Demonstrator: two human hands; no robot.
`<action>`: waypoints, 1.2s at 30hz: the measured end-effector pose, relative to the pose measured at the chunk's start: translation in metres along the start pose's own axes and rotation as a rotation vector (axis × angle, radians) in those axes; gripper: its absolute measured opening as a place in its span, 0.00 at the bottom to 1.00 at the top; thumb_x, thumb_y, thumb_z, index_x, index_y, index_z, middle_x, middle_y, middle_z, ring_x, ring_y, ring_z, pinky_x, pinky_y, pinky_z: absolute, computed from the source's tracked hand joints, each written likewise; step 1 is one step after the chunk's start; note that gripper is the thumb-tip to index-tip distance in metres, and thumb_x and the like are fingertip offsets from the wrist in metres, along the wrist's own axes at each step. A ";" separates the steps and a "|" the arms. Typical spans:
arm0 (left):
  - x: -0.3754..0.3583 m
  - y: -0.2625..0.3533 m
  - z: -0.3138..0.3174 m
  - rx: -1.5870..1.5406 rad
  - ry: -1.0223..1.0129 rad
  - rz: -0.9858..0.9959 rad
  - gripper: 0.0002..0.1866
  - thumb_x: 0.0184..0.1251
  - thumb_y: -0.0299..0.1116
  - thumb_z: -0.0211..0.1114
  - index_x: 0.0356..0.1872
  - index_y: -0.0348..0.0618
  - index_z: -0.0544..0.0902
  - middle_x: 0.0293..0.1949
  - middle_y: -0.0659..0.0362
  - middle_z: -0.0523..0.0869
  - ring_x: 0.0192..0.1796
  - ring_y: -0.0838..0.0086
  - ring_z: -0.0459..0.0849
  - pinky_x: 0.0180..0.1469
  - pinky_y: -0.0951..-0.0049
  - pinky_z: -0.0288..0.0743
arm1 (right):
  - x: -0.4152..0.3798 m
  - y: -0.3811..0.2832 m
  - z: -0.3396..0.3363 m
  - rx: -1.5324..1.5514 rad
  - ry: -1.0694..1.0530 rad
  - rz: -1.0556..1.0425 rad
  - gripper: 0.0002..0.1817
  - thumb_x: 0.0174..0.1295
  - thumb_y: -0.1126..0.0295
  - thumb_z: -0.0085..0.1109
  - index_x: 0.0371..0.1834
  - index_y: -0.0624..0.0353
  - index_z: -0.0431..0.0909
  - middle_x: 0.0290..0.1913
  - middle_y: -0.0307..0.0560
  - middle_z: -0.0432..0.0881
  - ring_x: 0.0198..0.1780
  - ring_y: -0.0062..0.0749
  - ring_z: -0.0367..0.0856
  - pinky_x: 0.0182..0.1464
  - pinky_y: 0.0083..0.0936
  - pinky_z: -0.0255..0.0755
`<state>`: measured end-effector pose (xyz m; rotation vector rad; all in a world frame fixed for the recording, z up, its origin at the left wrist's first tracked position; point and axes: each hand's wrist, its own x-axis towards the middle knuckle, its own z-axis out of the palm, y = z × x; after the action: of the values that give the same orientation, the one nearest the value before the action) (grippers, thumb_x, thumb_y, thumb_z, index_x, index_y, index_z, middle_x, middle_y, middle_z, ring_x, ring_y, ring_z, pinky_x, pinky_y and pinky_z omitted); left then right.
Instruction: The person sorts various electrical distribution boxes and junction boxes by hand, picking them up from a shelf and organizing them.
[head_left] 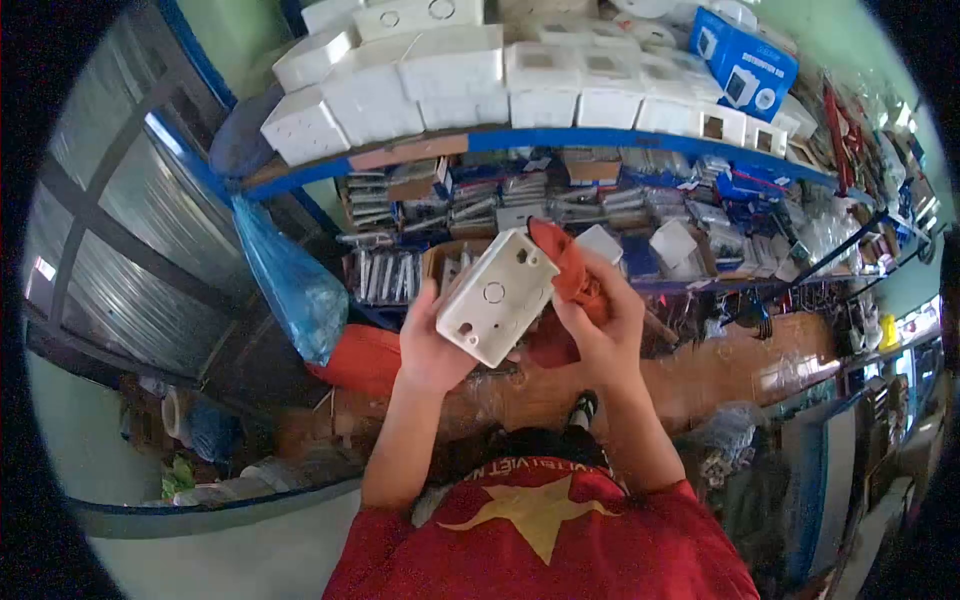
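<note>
A white plastic electrical back box (492, 292) with round knockouts lies tilted in my left hand (432, 338), its hollow side toward me. The thumb and fingers of that hand wrap its lower left edge. My right hand (608, 322) closes on a crumpled red cloth (577, 268) at the box's upper right side. Part of the cloth lies against the rim of the box. The right fingertips are partly hidden behind the cloth.
Ahead, a blue-edged shelf (560, 140) carries stacked white boxes (455, 72) and a blue distribution box carton (745, 65). Below are rows of packaged parts (490, 200). A blue plastic bag (290, 275) hangs at left, above a red bag (362, 358) by the brown floor (720, 365).
</note>
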<state>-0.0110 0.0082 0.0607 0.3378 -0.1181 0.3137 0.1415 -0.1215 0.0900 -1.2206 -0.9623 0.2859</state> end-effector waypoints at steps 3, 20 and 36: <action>-0.020 0.012 -0.015 0.049 -0.111 0.026 0.37 0.69 0.58 0.42 0.71 0.41 0.57 0.65 0.42 0.68 0.60 0.42 0.74 0.47 0.43 0.79 | -0.017 -0.006 0.009 -0.094 0.214 0.043 0.20 0.52 0.77 0.64 0.49 0.63 0.74 0.49 0.44 0.78 0.52 0.27 0.74 0.57 0.25 0.66; -0.063 -0.001 0.011 0.496 0.364 0.188 0.30 0.69 0.52 0.51 0.64 0.42 0.65 0.59 0.53 0.75 0.60 0.62 0.76 0.58 0.58 0.74 | -0.084 -0.040 0.007 -0.624 0.325 0.000 0.05 0.61 0.72 0.60 0.38 0.59 0.79 0.41 0.49 0.83 0.43 0.38 0.81 0.53 0.30 0.70; -0.057 -0.039 0.014 0.828 0.261 0.369 0.26 0.68 0.43 0.50 0.58 0.31 0.70 0.52 0.52 0.78 0.55 0.71 0.77 0.58 0.72 0.69 | -0.113 0.000 0.070 -0.163 0.269 0.049 0.26 0.45 0.71 0.75 0.46 0.61 0.73 0.50 0.51 0.69 0.54 0.41 0.71 0.57 0.34 0.69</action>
<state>-0.0535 -0.0475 0.0524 1.0951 0.2208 0.7681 0.0227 -0.1492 0.0387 -1.3932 -0.7332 0.0786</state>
